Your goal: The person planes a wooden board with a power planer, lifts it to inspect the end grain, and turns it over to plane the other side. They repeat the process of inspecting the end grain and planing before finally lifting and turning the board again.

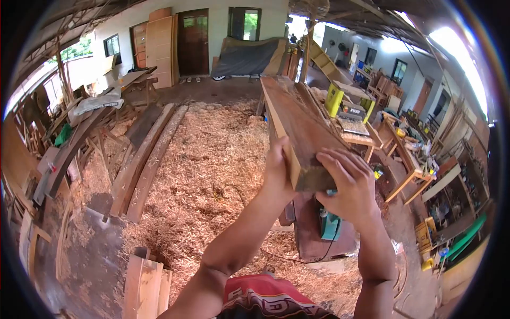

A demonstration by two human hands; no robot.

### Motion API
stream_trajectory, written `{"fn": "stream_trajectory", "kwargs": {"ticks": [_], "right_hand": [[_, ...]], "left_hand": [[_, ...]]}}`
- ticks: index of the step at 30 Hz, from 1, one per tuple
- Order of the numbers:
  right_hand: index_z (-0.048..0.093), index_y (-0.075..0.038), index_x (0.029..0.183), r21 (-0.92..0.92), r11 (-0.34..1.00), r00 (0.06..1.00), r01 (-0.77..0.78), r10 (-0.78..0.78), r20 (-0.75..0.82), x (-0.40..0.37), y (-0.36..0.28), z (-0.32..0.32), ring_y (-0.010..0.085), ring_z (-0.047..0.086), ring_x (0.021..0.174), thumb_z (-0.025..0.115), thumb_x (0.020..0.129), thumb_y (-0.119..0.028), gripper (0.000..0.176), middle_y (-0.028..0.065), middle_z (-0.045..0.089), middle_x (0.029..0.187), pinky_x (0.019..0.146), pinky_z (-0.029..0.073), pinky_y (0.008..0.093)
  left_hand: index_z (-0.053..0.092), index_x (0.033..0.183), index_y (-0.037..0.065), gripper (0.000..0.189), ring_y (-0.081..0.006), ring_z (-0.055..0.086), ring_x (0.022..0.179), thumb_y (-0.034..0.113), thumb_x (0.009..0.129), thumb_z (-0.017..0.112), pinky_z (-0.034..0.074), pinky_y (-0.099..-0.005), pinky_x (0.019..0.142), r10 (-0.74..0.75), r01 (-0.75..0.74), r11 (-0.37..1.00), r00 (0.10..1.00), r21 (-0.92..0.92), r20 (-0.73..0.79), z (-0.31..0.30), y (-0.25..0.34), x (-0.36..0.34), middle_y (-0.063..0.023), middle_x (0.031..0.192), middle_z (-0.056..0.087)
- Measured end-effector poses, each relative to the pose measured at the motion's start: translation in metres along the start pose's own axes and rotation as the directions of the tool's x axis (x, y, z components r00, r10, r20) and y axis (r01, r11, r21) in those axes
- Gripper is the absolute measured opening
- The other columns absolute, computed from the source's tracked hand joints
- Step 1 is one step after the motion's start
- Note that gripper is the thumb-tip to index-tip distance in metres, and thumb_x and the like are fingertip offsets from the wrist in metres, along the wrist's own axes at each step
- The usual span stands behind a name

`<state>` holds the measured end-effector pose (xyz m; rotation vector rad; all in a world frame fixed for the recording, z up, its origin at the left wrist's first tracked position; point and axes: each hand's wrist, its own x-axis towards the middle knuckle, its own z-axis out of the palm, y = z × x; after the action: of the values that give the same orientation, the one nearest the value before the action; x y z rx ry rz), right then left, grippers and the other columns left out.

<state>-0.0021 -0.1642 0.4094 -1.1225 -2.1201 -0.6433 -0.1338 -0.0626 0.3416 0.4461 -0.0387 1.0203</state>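
A long, thick wooden plank (304, 119) stretches away from me, its near end raised in front of my chest. My left hand (277, 166) grips the plank's left edge, thumb upward along the side. Around the right edge near the end, my right hand (348, 181) is closed, its fingers lying over the top face. Below the plank is a reddish-brown wooden work surface (311, 247). On it sits a teal power tool (330, 226) with a dark cord, partly hidden by my right hand and the plank.
Wood shavings (212, 175) cover the floor. A yellow-green Ryobi thickness planer (350, 103) stands right of the plank's far part. Long boards (143, 159) lie at left, cut timber (142, 284) at lower left. A wooden workbench (406, 149) holding tools stands at right.
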Motion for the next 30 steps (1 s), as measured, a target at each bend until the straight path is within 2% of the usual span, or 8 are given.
{"fn": "stream_trajectory", "kwargs": {"ticks": [3,12,17,19,21,24,27,30], "right_hand": [[0.064,-0.006,0.111,-0.015,1.000,0.999,0.005,-0.006,-0.039,0.006,0.001,0.000,0.0292,0.066,0.105,0.077,0.055,-0.009,0.057,0.0100,0.069,0.112,0.091,0.054,0.0404],[0.065,-0.006,0.113,-0.032,0.999,1.000,0.003,-0.004,-0.014,0.002,0.000,0.002,0.0282,0.067,0.105,0.075,0.058,-0.009,0.056,0.0102,0.068,0.111,0.089,0.054,0.0411],[0.064,-0.005,0.116,-0.189,0.977,0.995,-0.095,0.100,0.013,-0.048,-0.015,0.030,0.0285,0.066,0.107,0.074,0.061,-0.012,0.056,0.0134,0.067,0.114,0.090,0.052,0.0434],[0.063,-0.002,0.116,-0.022,0.972,0.971,-0.235,0.233,-0.055,-0.102,-0.016,0.056,0.0334,0.066,0.106,0.078,0.060,-0.014,0.059,0.0148,0.067,0.116,0.090,0.053,0.0436],[0.059,-0.001,0.119,0.142,0.840,0.839,-0.524,0.537,-0.085,-0.148,-0.027,0.079,0.0328,0.066,0.106,0.082,0.064,-0.013,0.061,0.0185,0.066,0.118,0.089,0.053,0.0405],[0.054,0.001,0.120,0.546,0.349,0.337,-0.762,0.933,-0.127,-0.178,-0.049,0.103,0.0265,0.066,0.098,0.085,0.068,-0.014,0.062,0.0190,0.065,0.111,0.085,0.053,0.0364],[0.050,0.003,0.118,0.783,0.066,0.039,-0.618,0.998,-0.053,-0.197,-0.053,0.123,0.0199,0.062,0.094,0.084,0.072,-0.013,0.060,0.0154,0.063,0.104,0.081,0.052,0.0329],[0.049,0.004,0.115,0.877,-0.036,-0.060,-0.478,0.998,0.008,-0.197,-0.069,0.138,0.0187,0.059,0.091,0.084,0.073,-0.014,0.058,0.0118,0.059,0.102,0.076,0.052,0.0316]], "left_hand": [[0.049,0.129,-0.005,0.052,-0.0311,0.064,0.107,0.032,0.102,0.025,0.051,-0.0473,0.100,0.026,-0.027,1.000,1.000,-0.009,-0.012,-0.005,0.005,0.008,-0.0205,0.118,0.063],[0.047,0.130,-0.006,0.050,-0.0334,0.062,0.110,0.033,0.100,0.033,0.052,-0.0469,0.098,0.004,-0.003,1.000,0.999,-0.028,0.038,-0.001,0.005,0.003,-0.0217,0.120,0.060],[0.044,0.133,0.000,0.047,-0.0318,0.061,0.110,0.023,0.095,0.055,0.054,-0.0423,0.095,0.031,0.070,0.928,0.964,0.366,-0.265,-0.013,-0.024,-0.014,-0.0192,0.122,0.057],[0.038,0.140,0.002,0.055,-0.0308,0.059,0.113,0.020,0.093,0.061,0.054,-0.0409,0.094,0.122,0.067,0.814,0.951,0.576,-0.283,-0.047,-0.056,-0.021,-0.0190,0.126,0.054],[0.022,0.153,0.004,0.076,-0.0284,0.053,0.124,0.022,0.094,0.066,0.049,-0.0393,0.101,0.084,0.159,0.786,0.930,0.598,-0.358,-0.036,-0.082,-0.030,-0.0182,0.138,0.048],[0.017,0.156,0.006,0.081,-0.0265,0.050,0.129,0.025,0.095,0.066,0.042,-0.0399,0.109,-0.020,0.104,0.583,0.993,0.806,-0.114,-0.115,-0.110,-0.036,-0.0167,0.145,0.045],[0.026,0.154,0.007,0.074,-0.0269,0.050,0.131,0.036,0.096,0.062,0.036,-0.0411,0.114,-0.032,0.330,0.477,0.933,0.815,-0.358,-0.161,-0.117,-0.070,-0.0169,0.147,0.044],[0.033,0.149,0.003,0.075,-0.0301,0.050,0.130,0.047,0.095,0.058,0.039,-0.0442,0.112,-0.432,0.541,0.807,0.814,0.235,-0.387,-0.164,-0.105,-0.094,-0.0188,0.143,0.048]]}}
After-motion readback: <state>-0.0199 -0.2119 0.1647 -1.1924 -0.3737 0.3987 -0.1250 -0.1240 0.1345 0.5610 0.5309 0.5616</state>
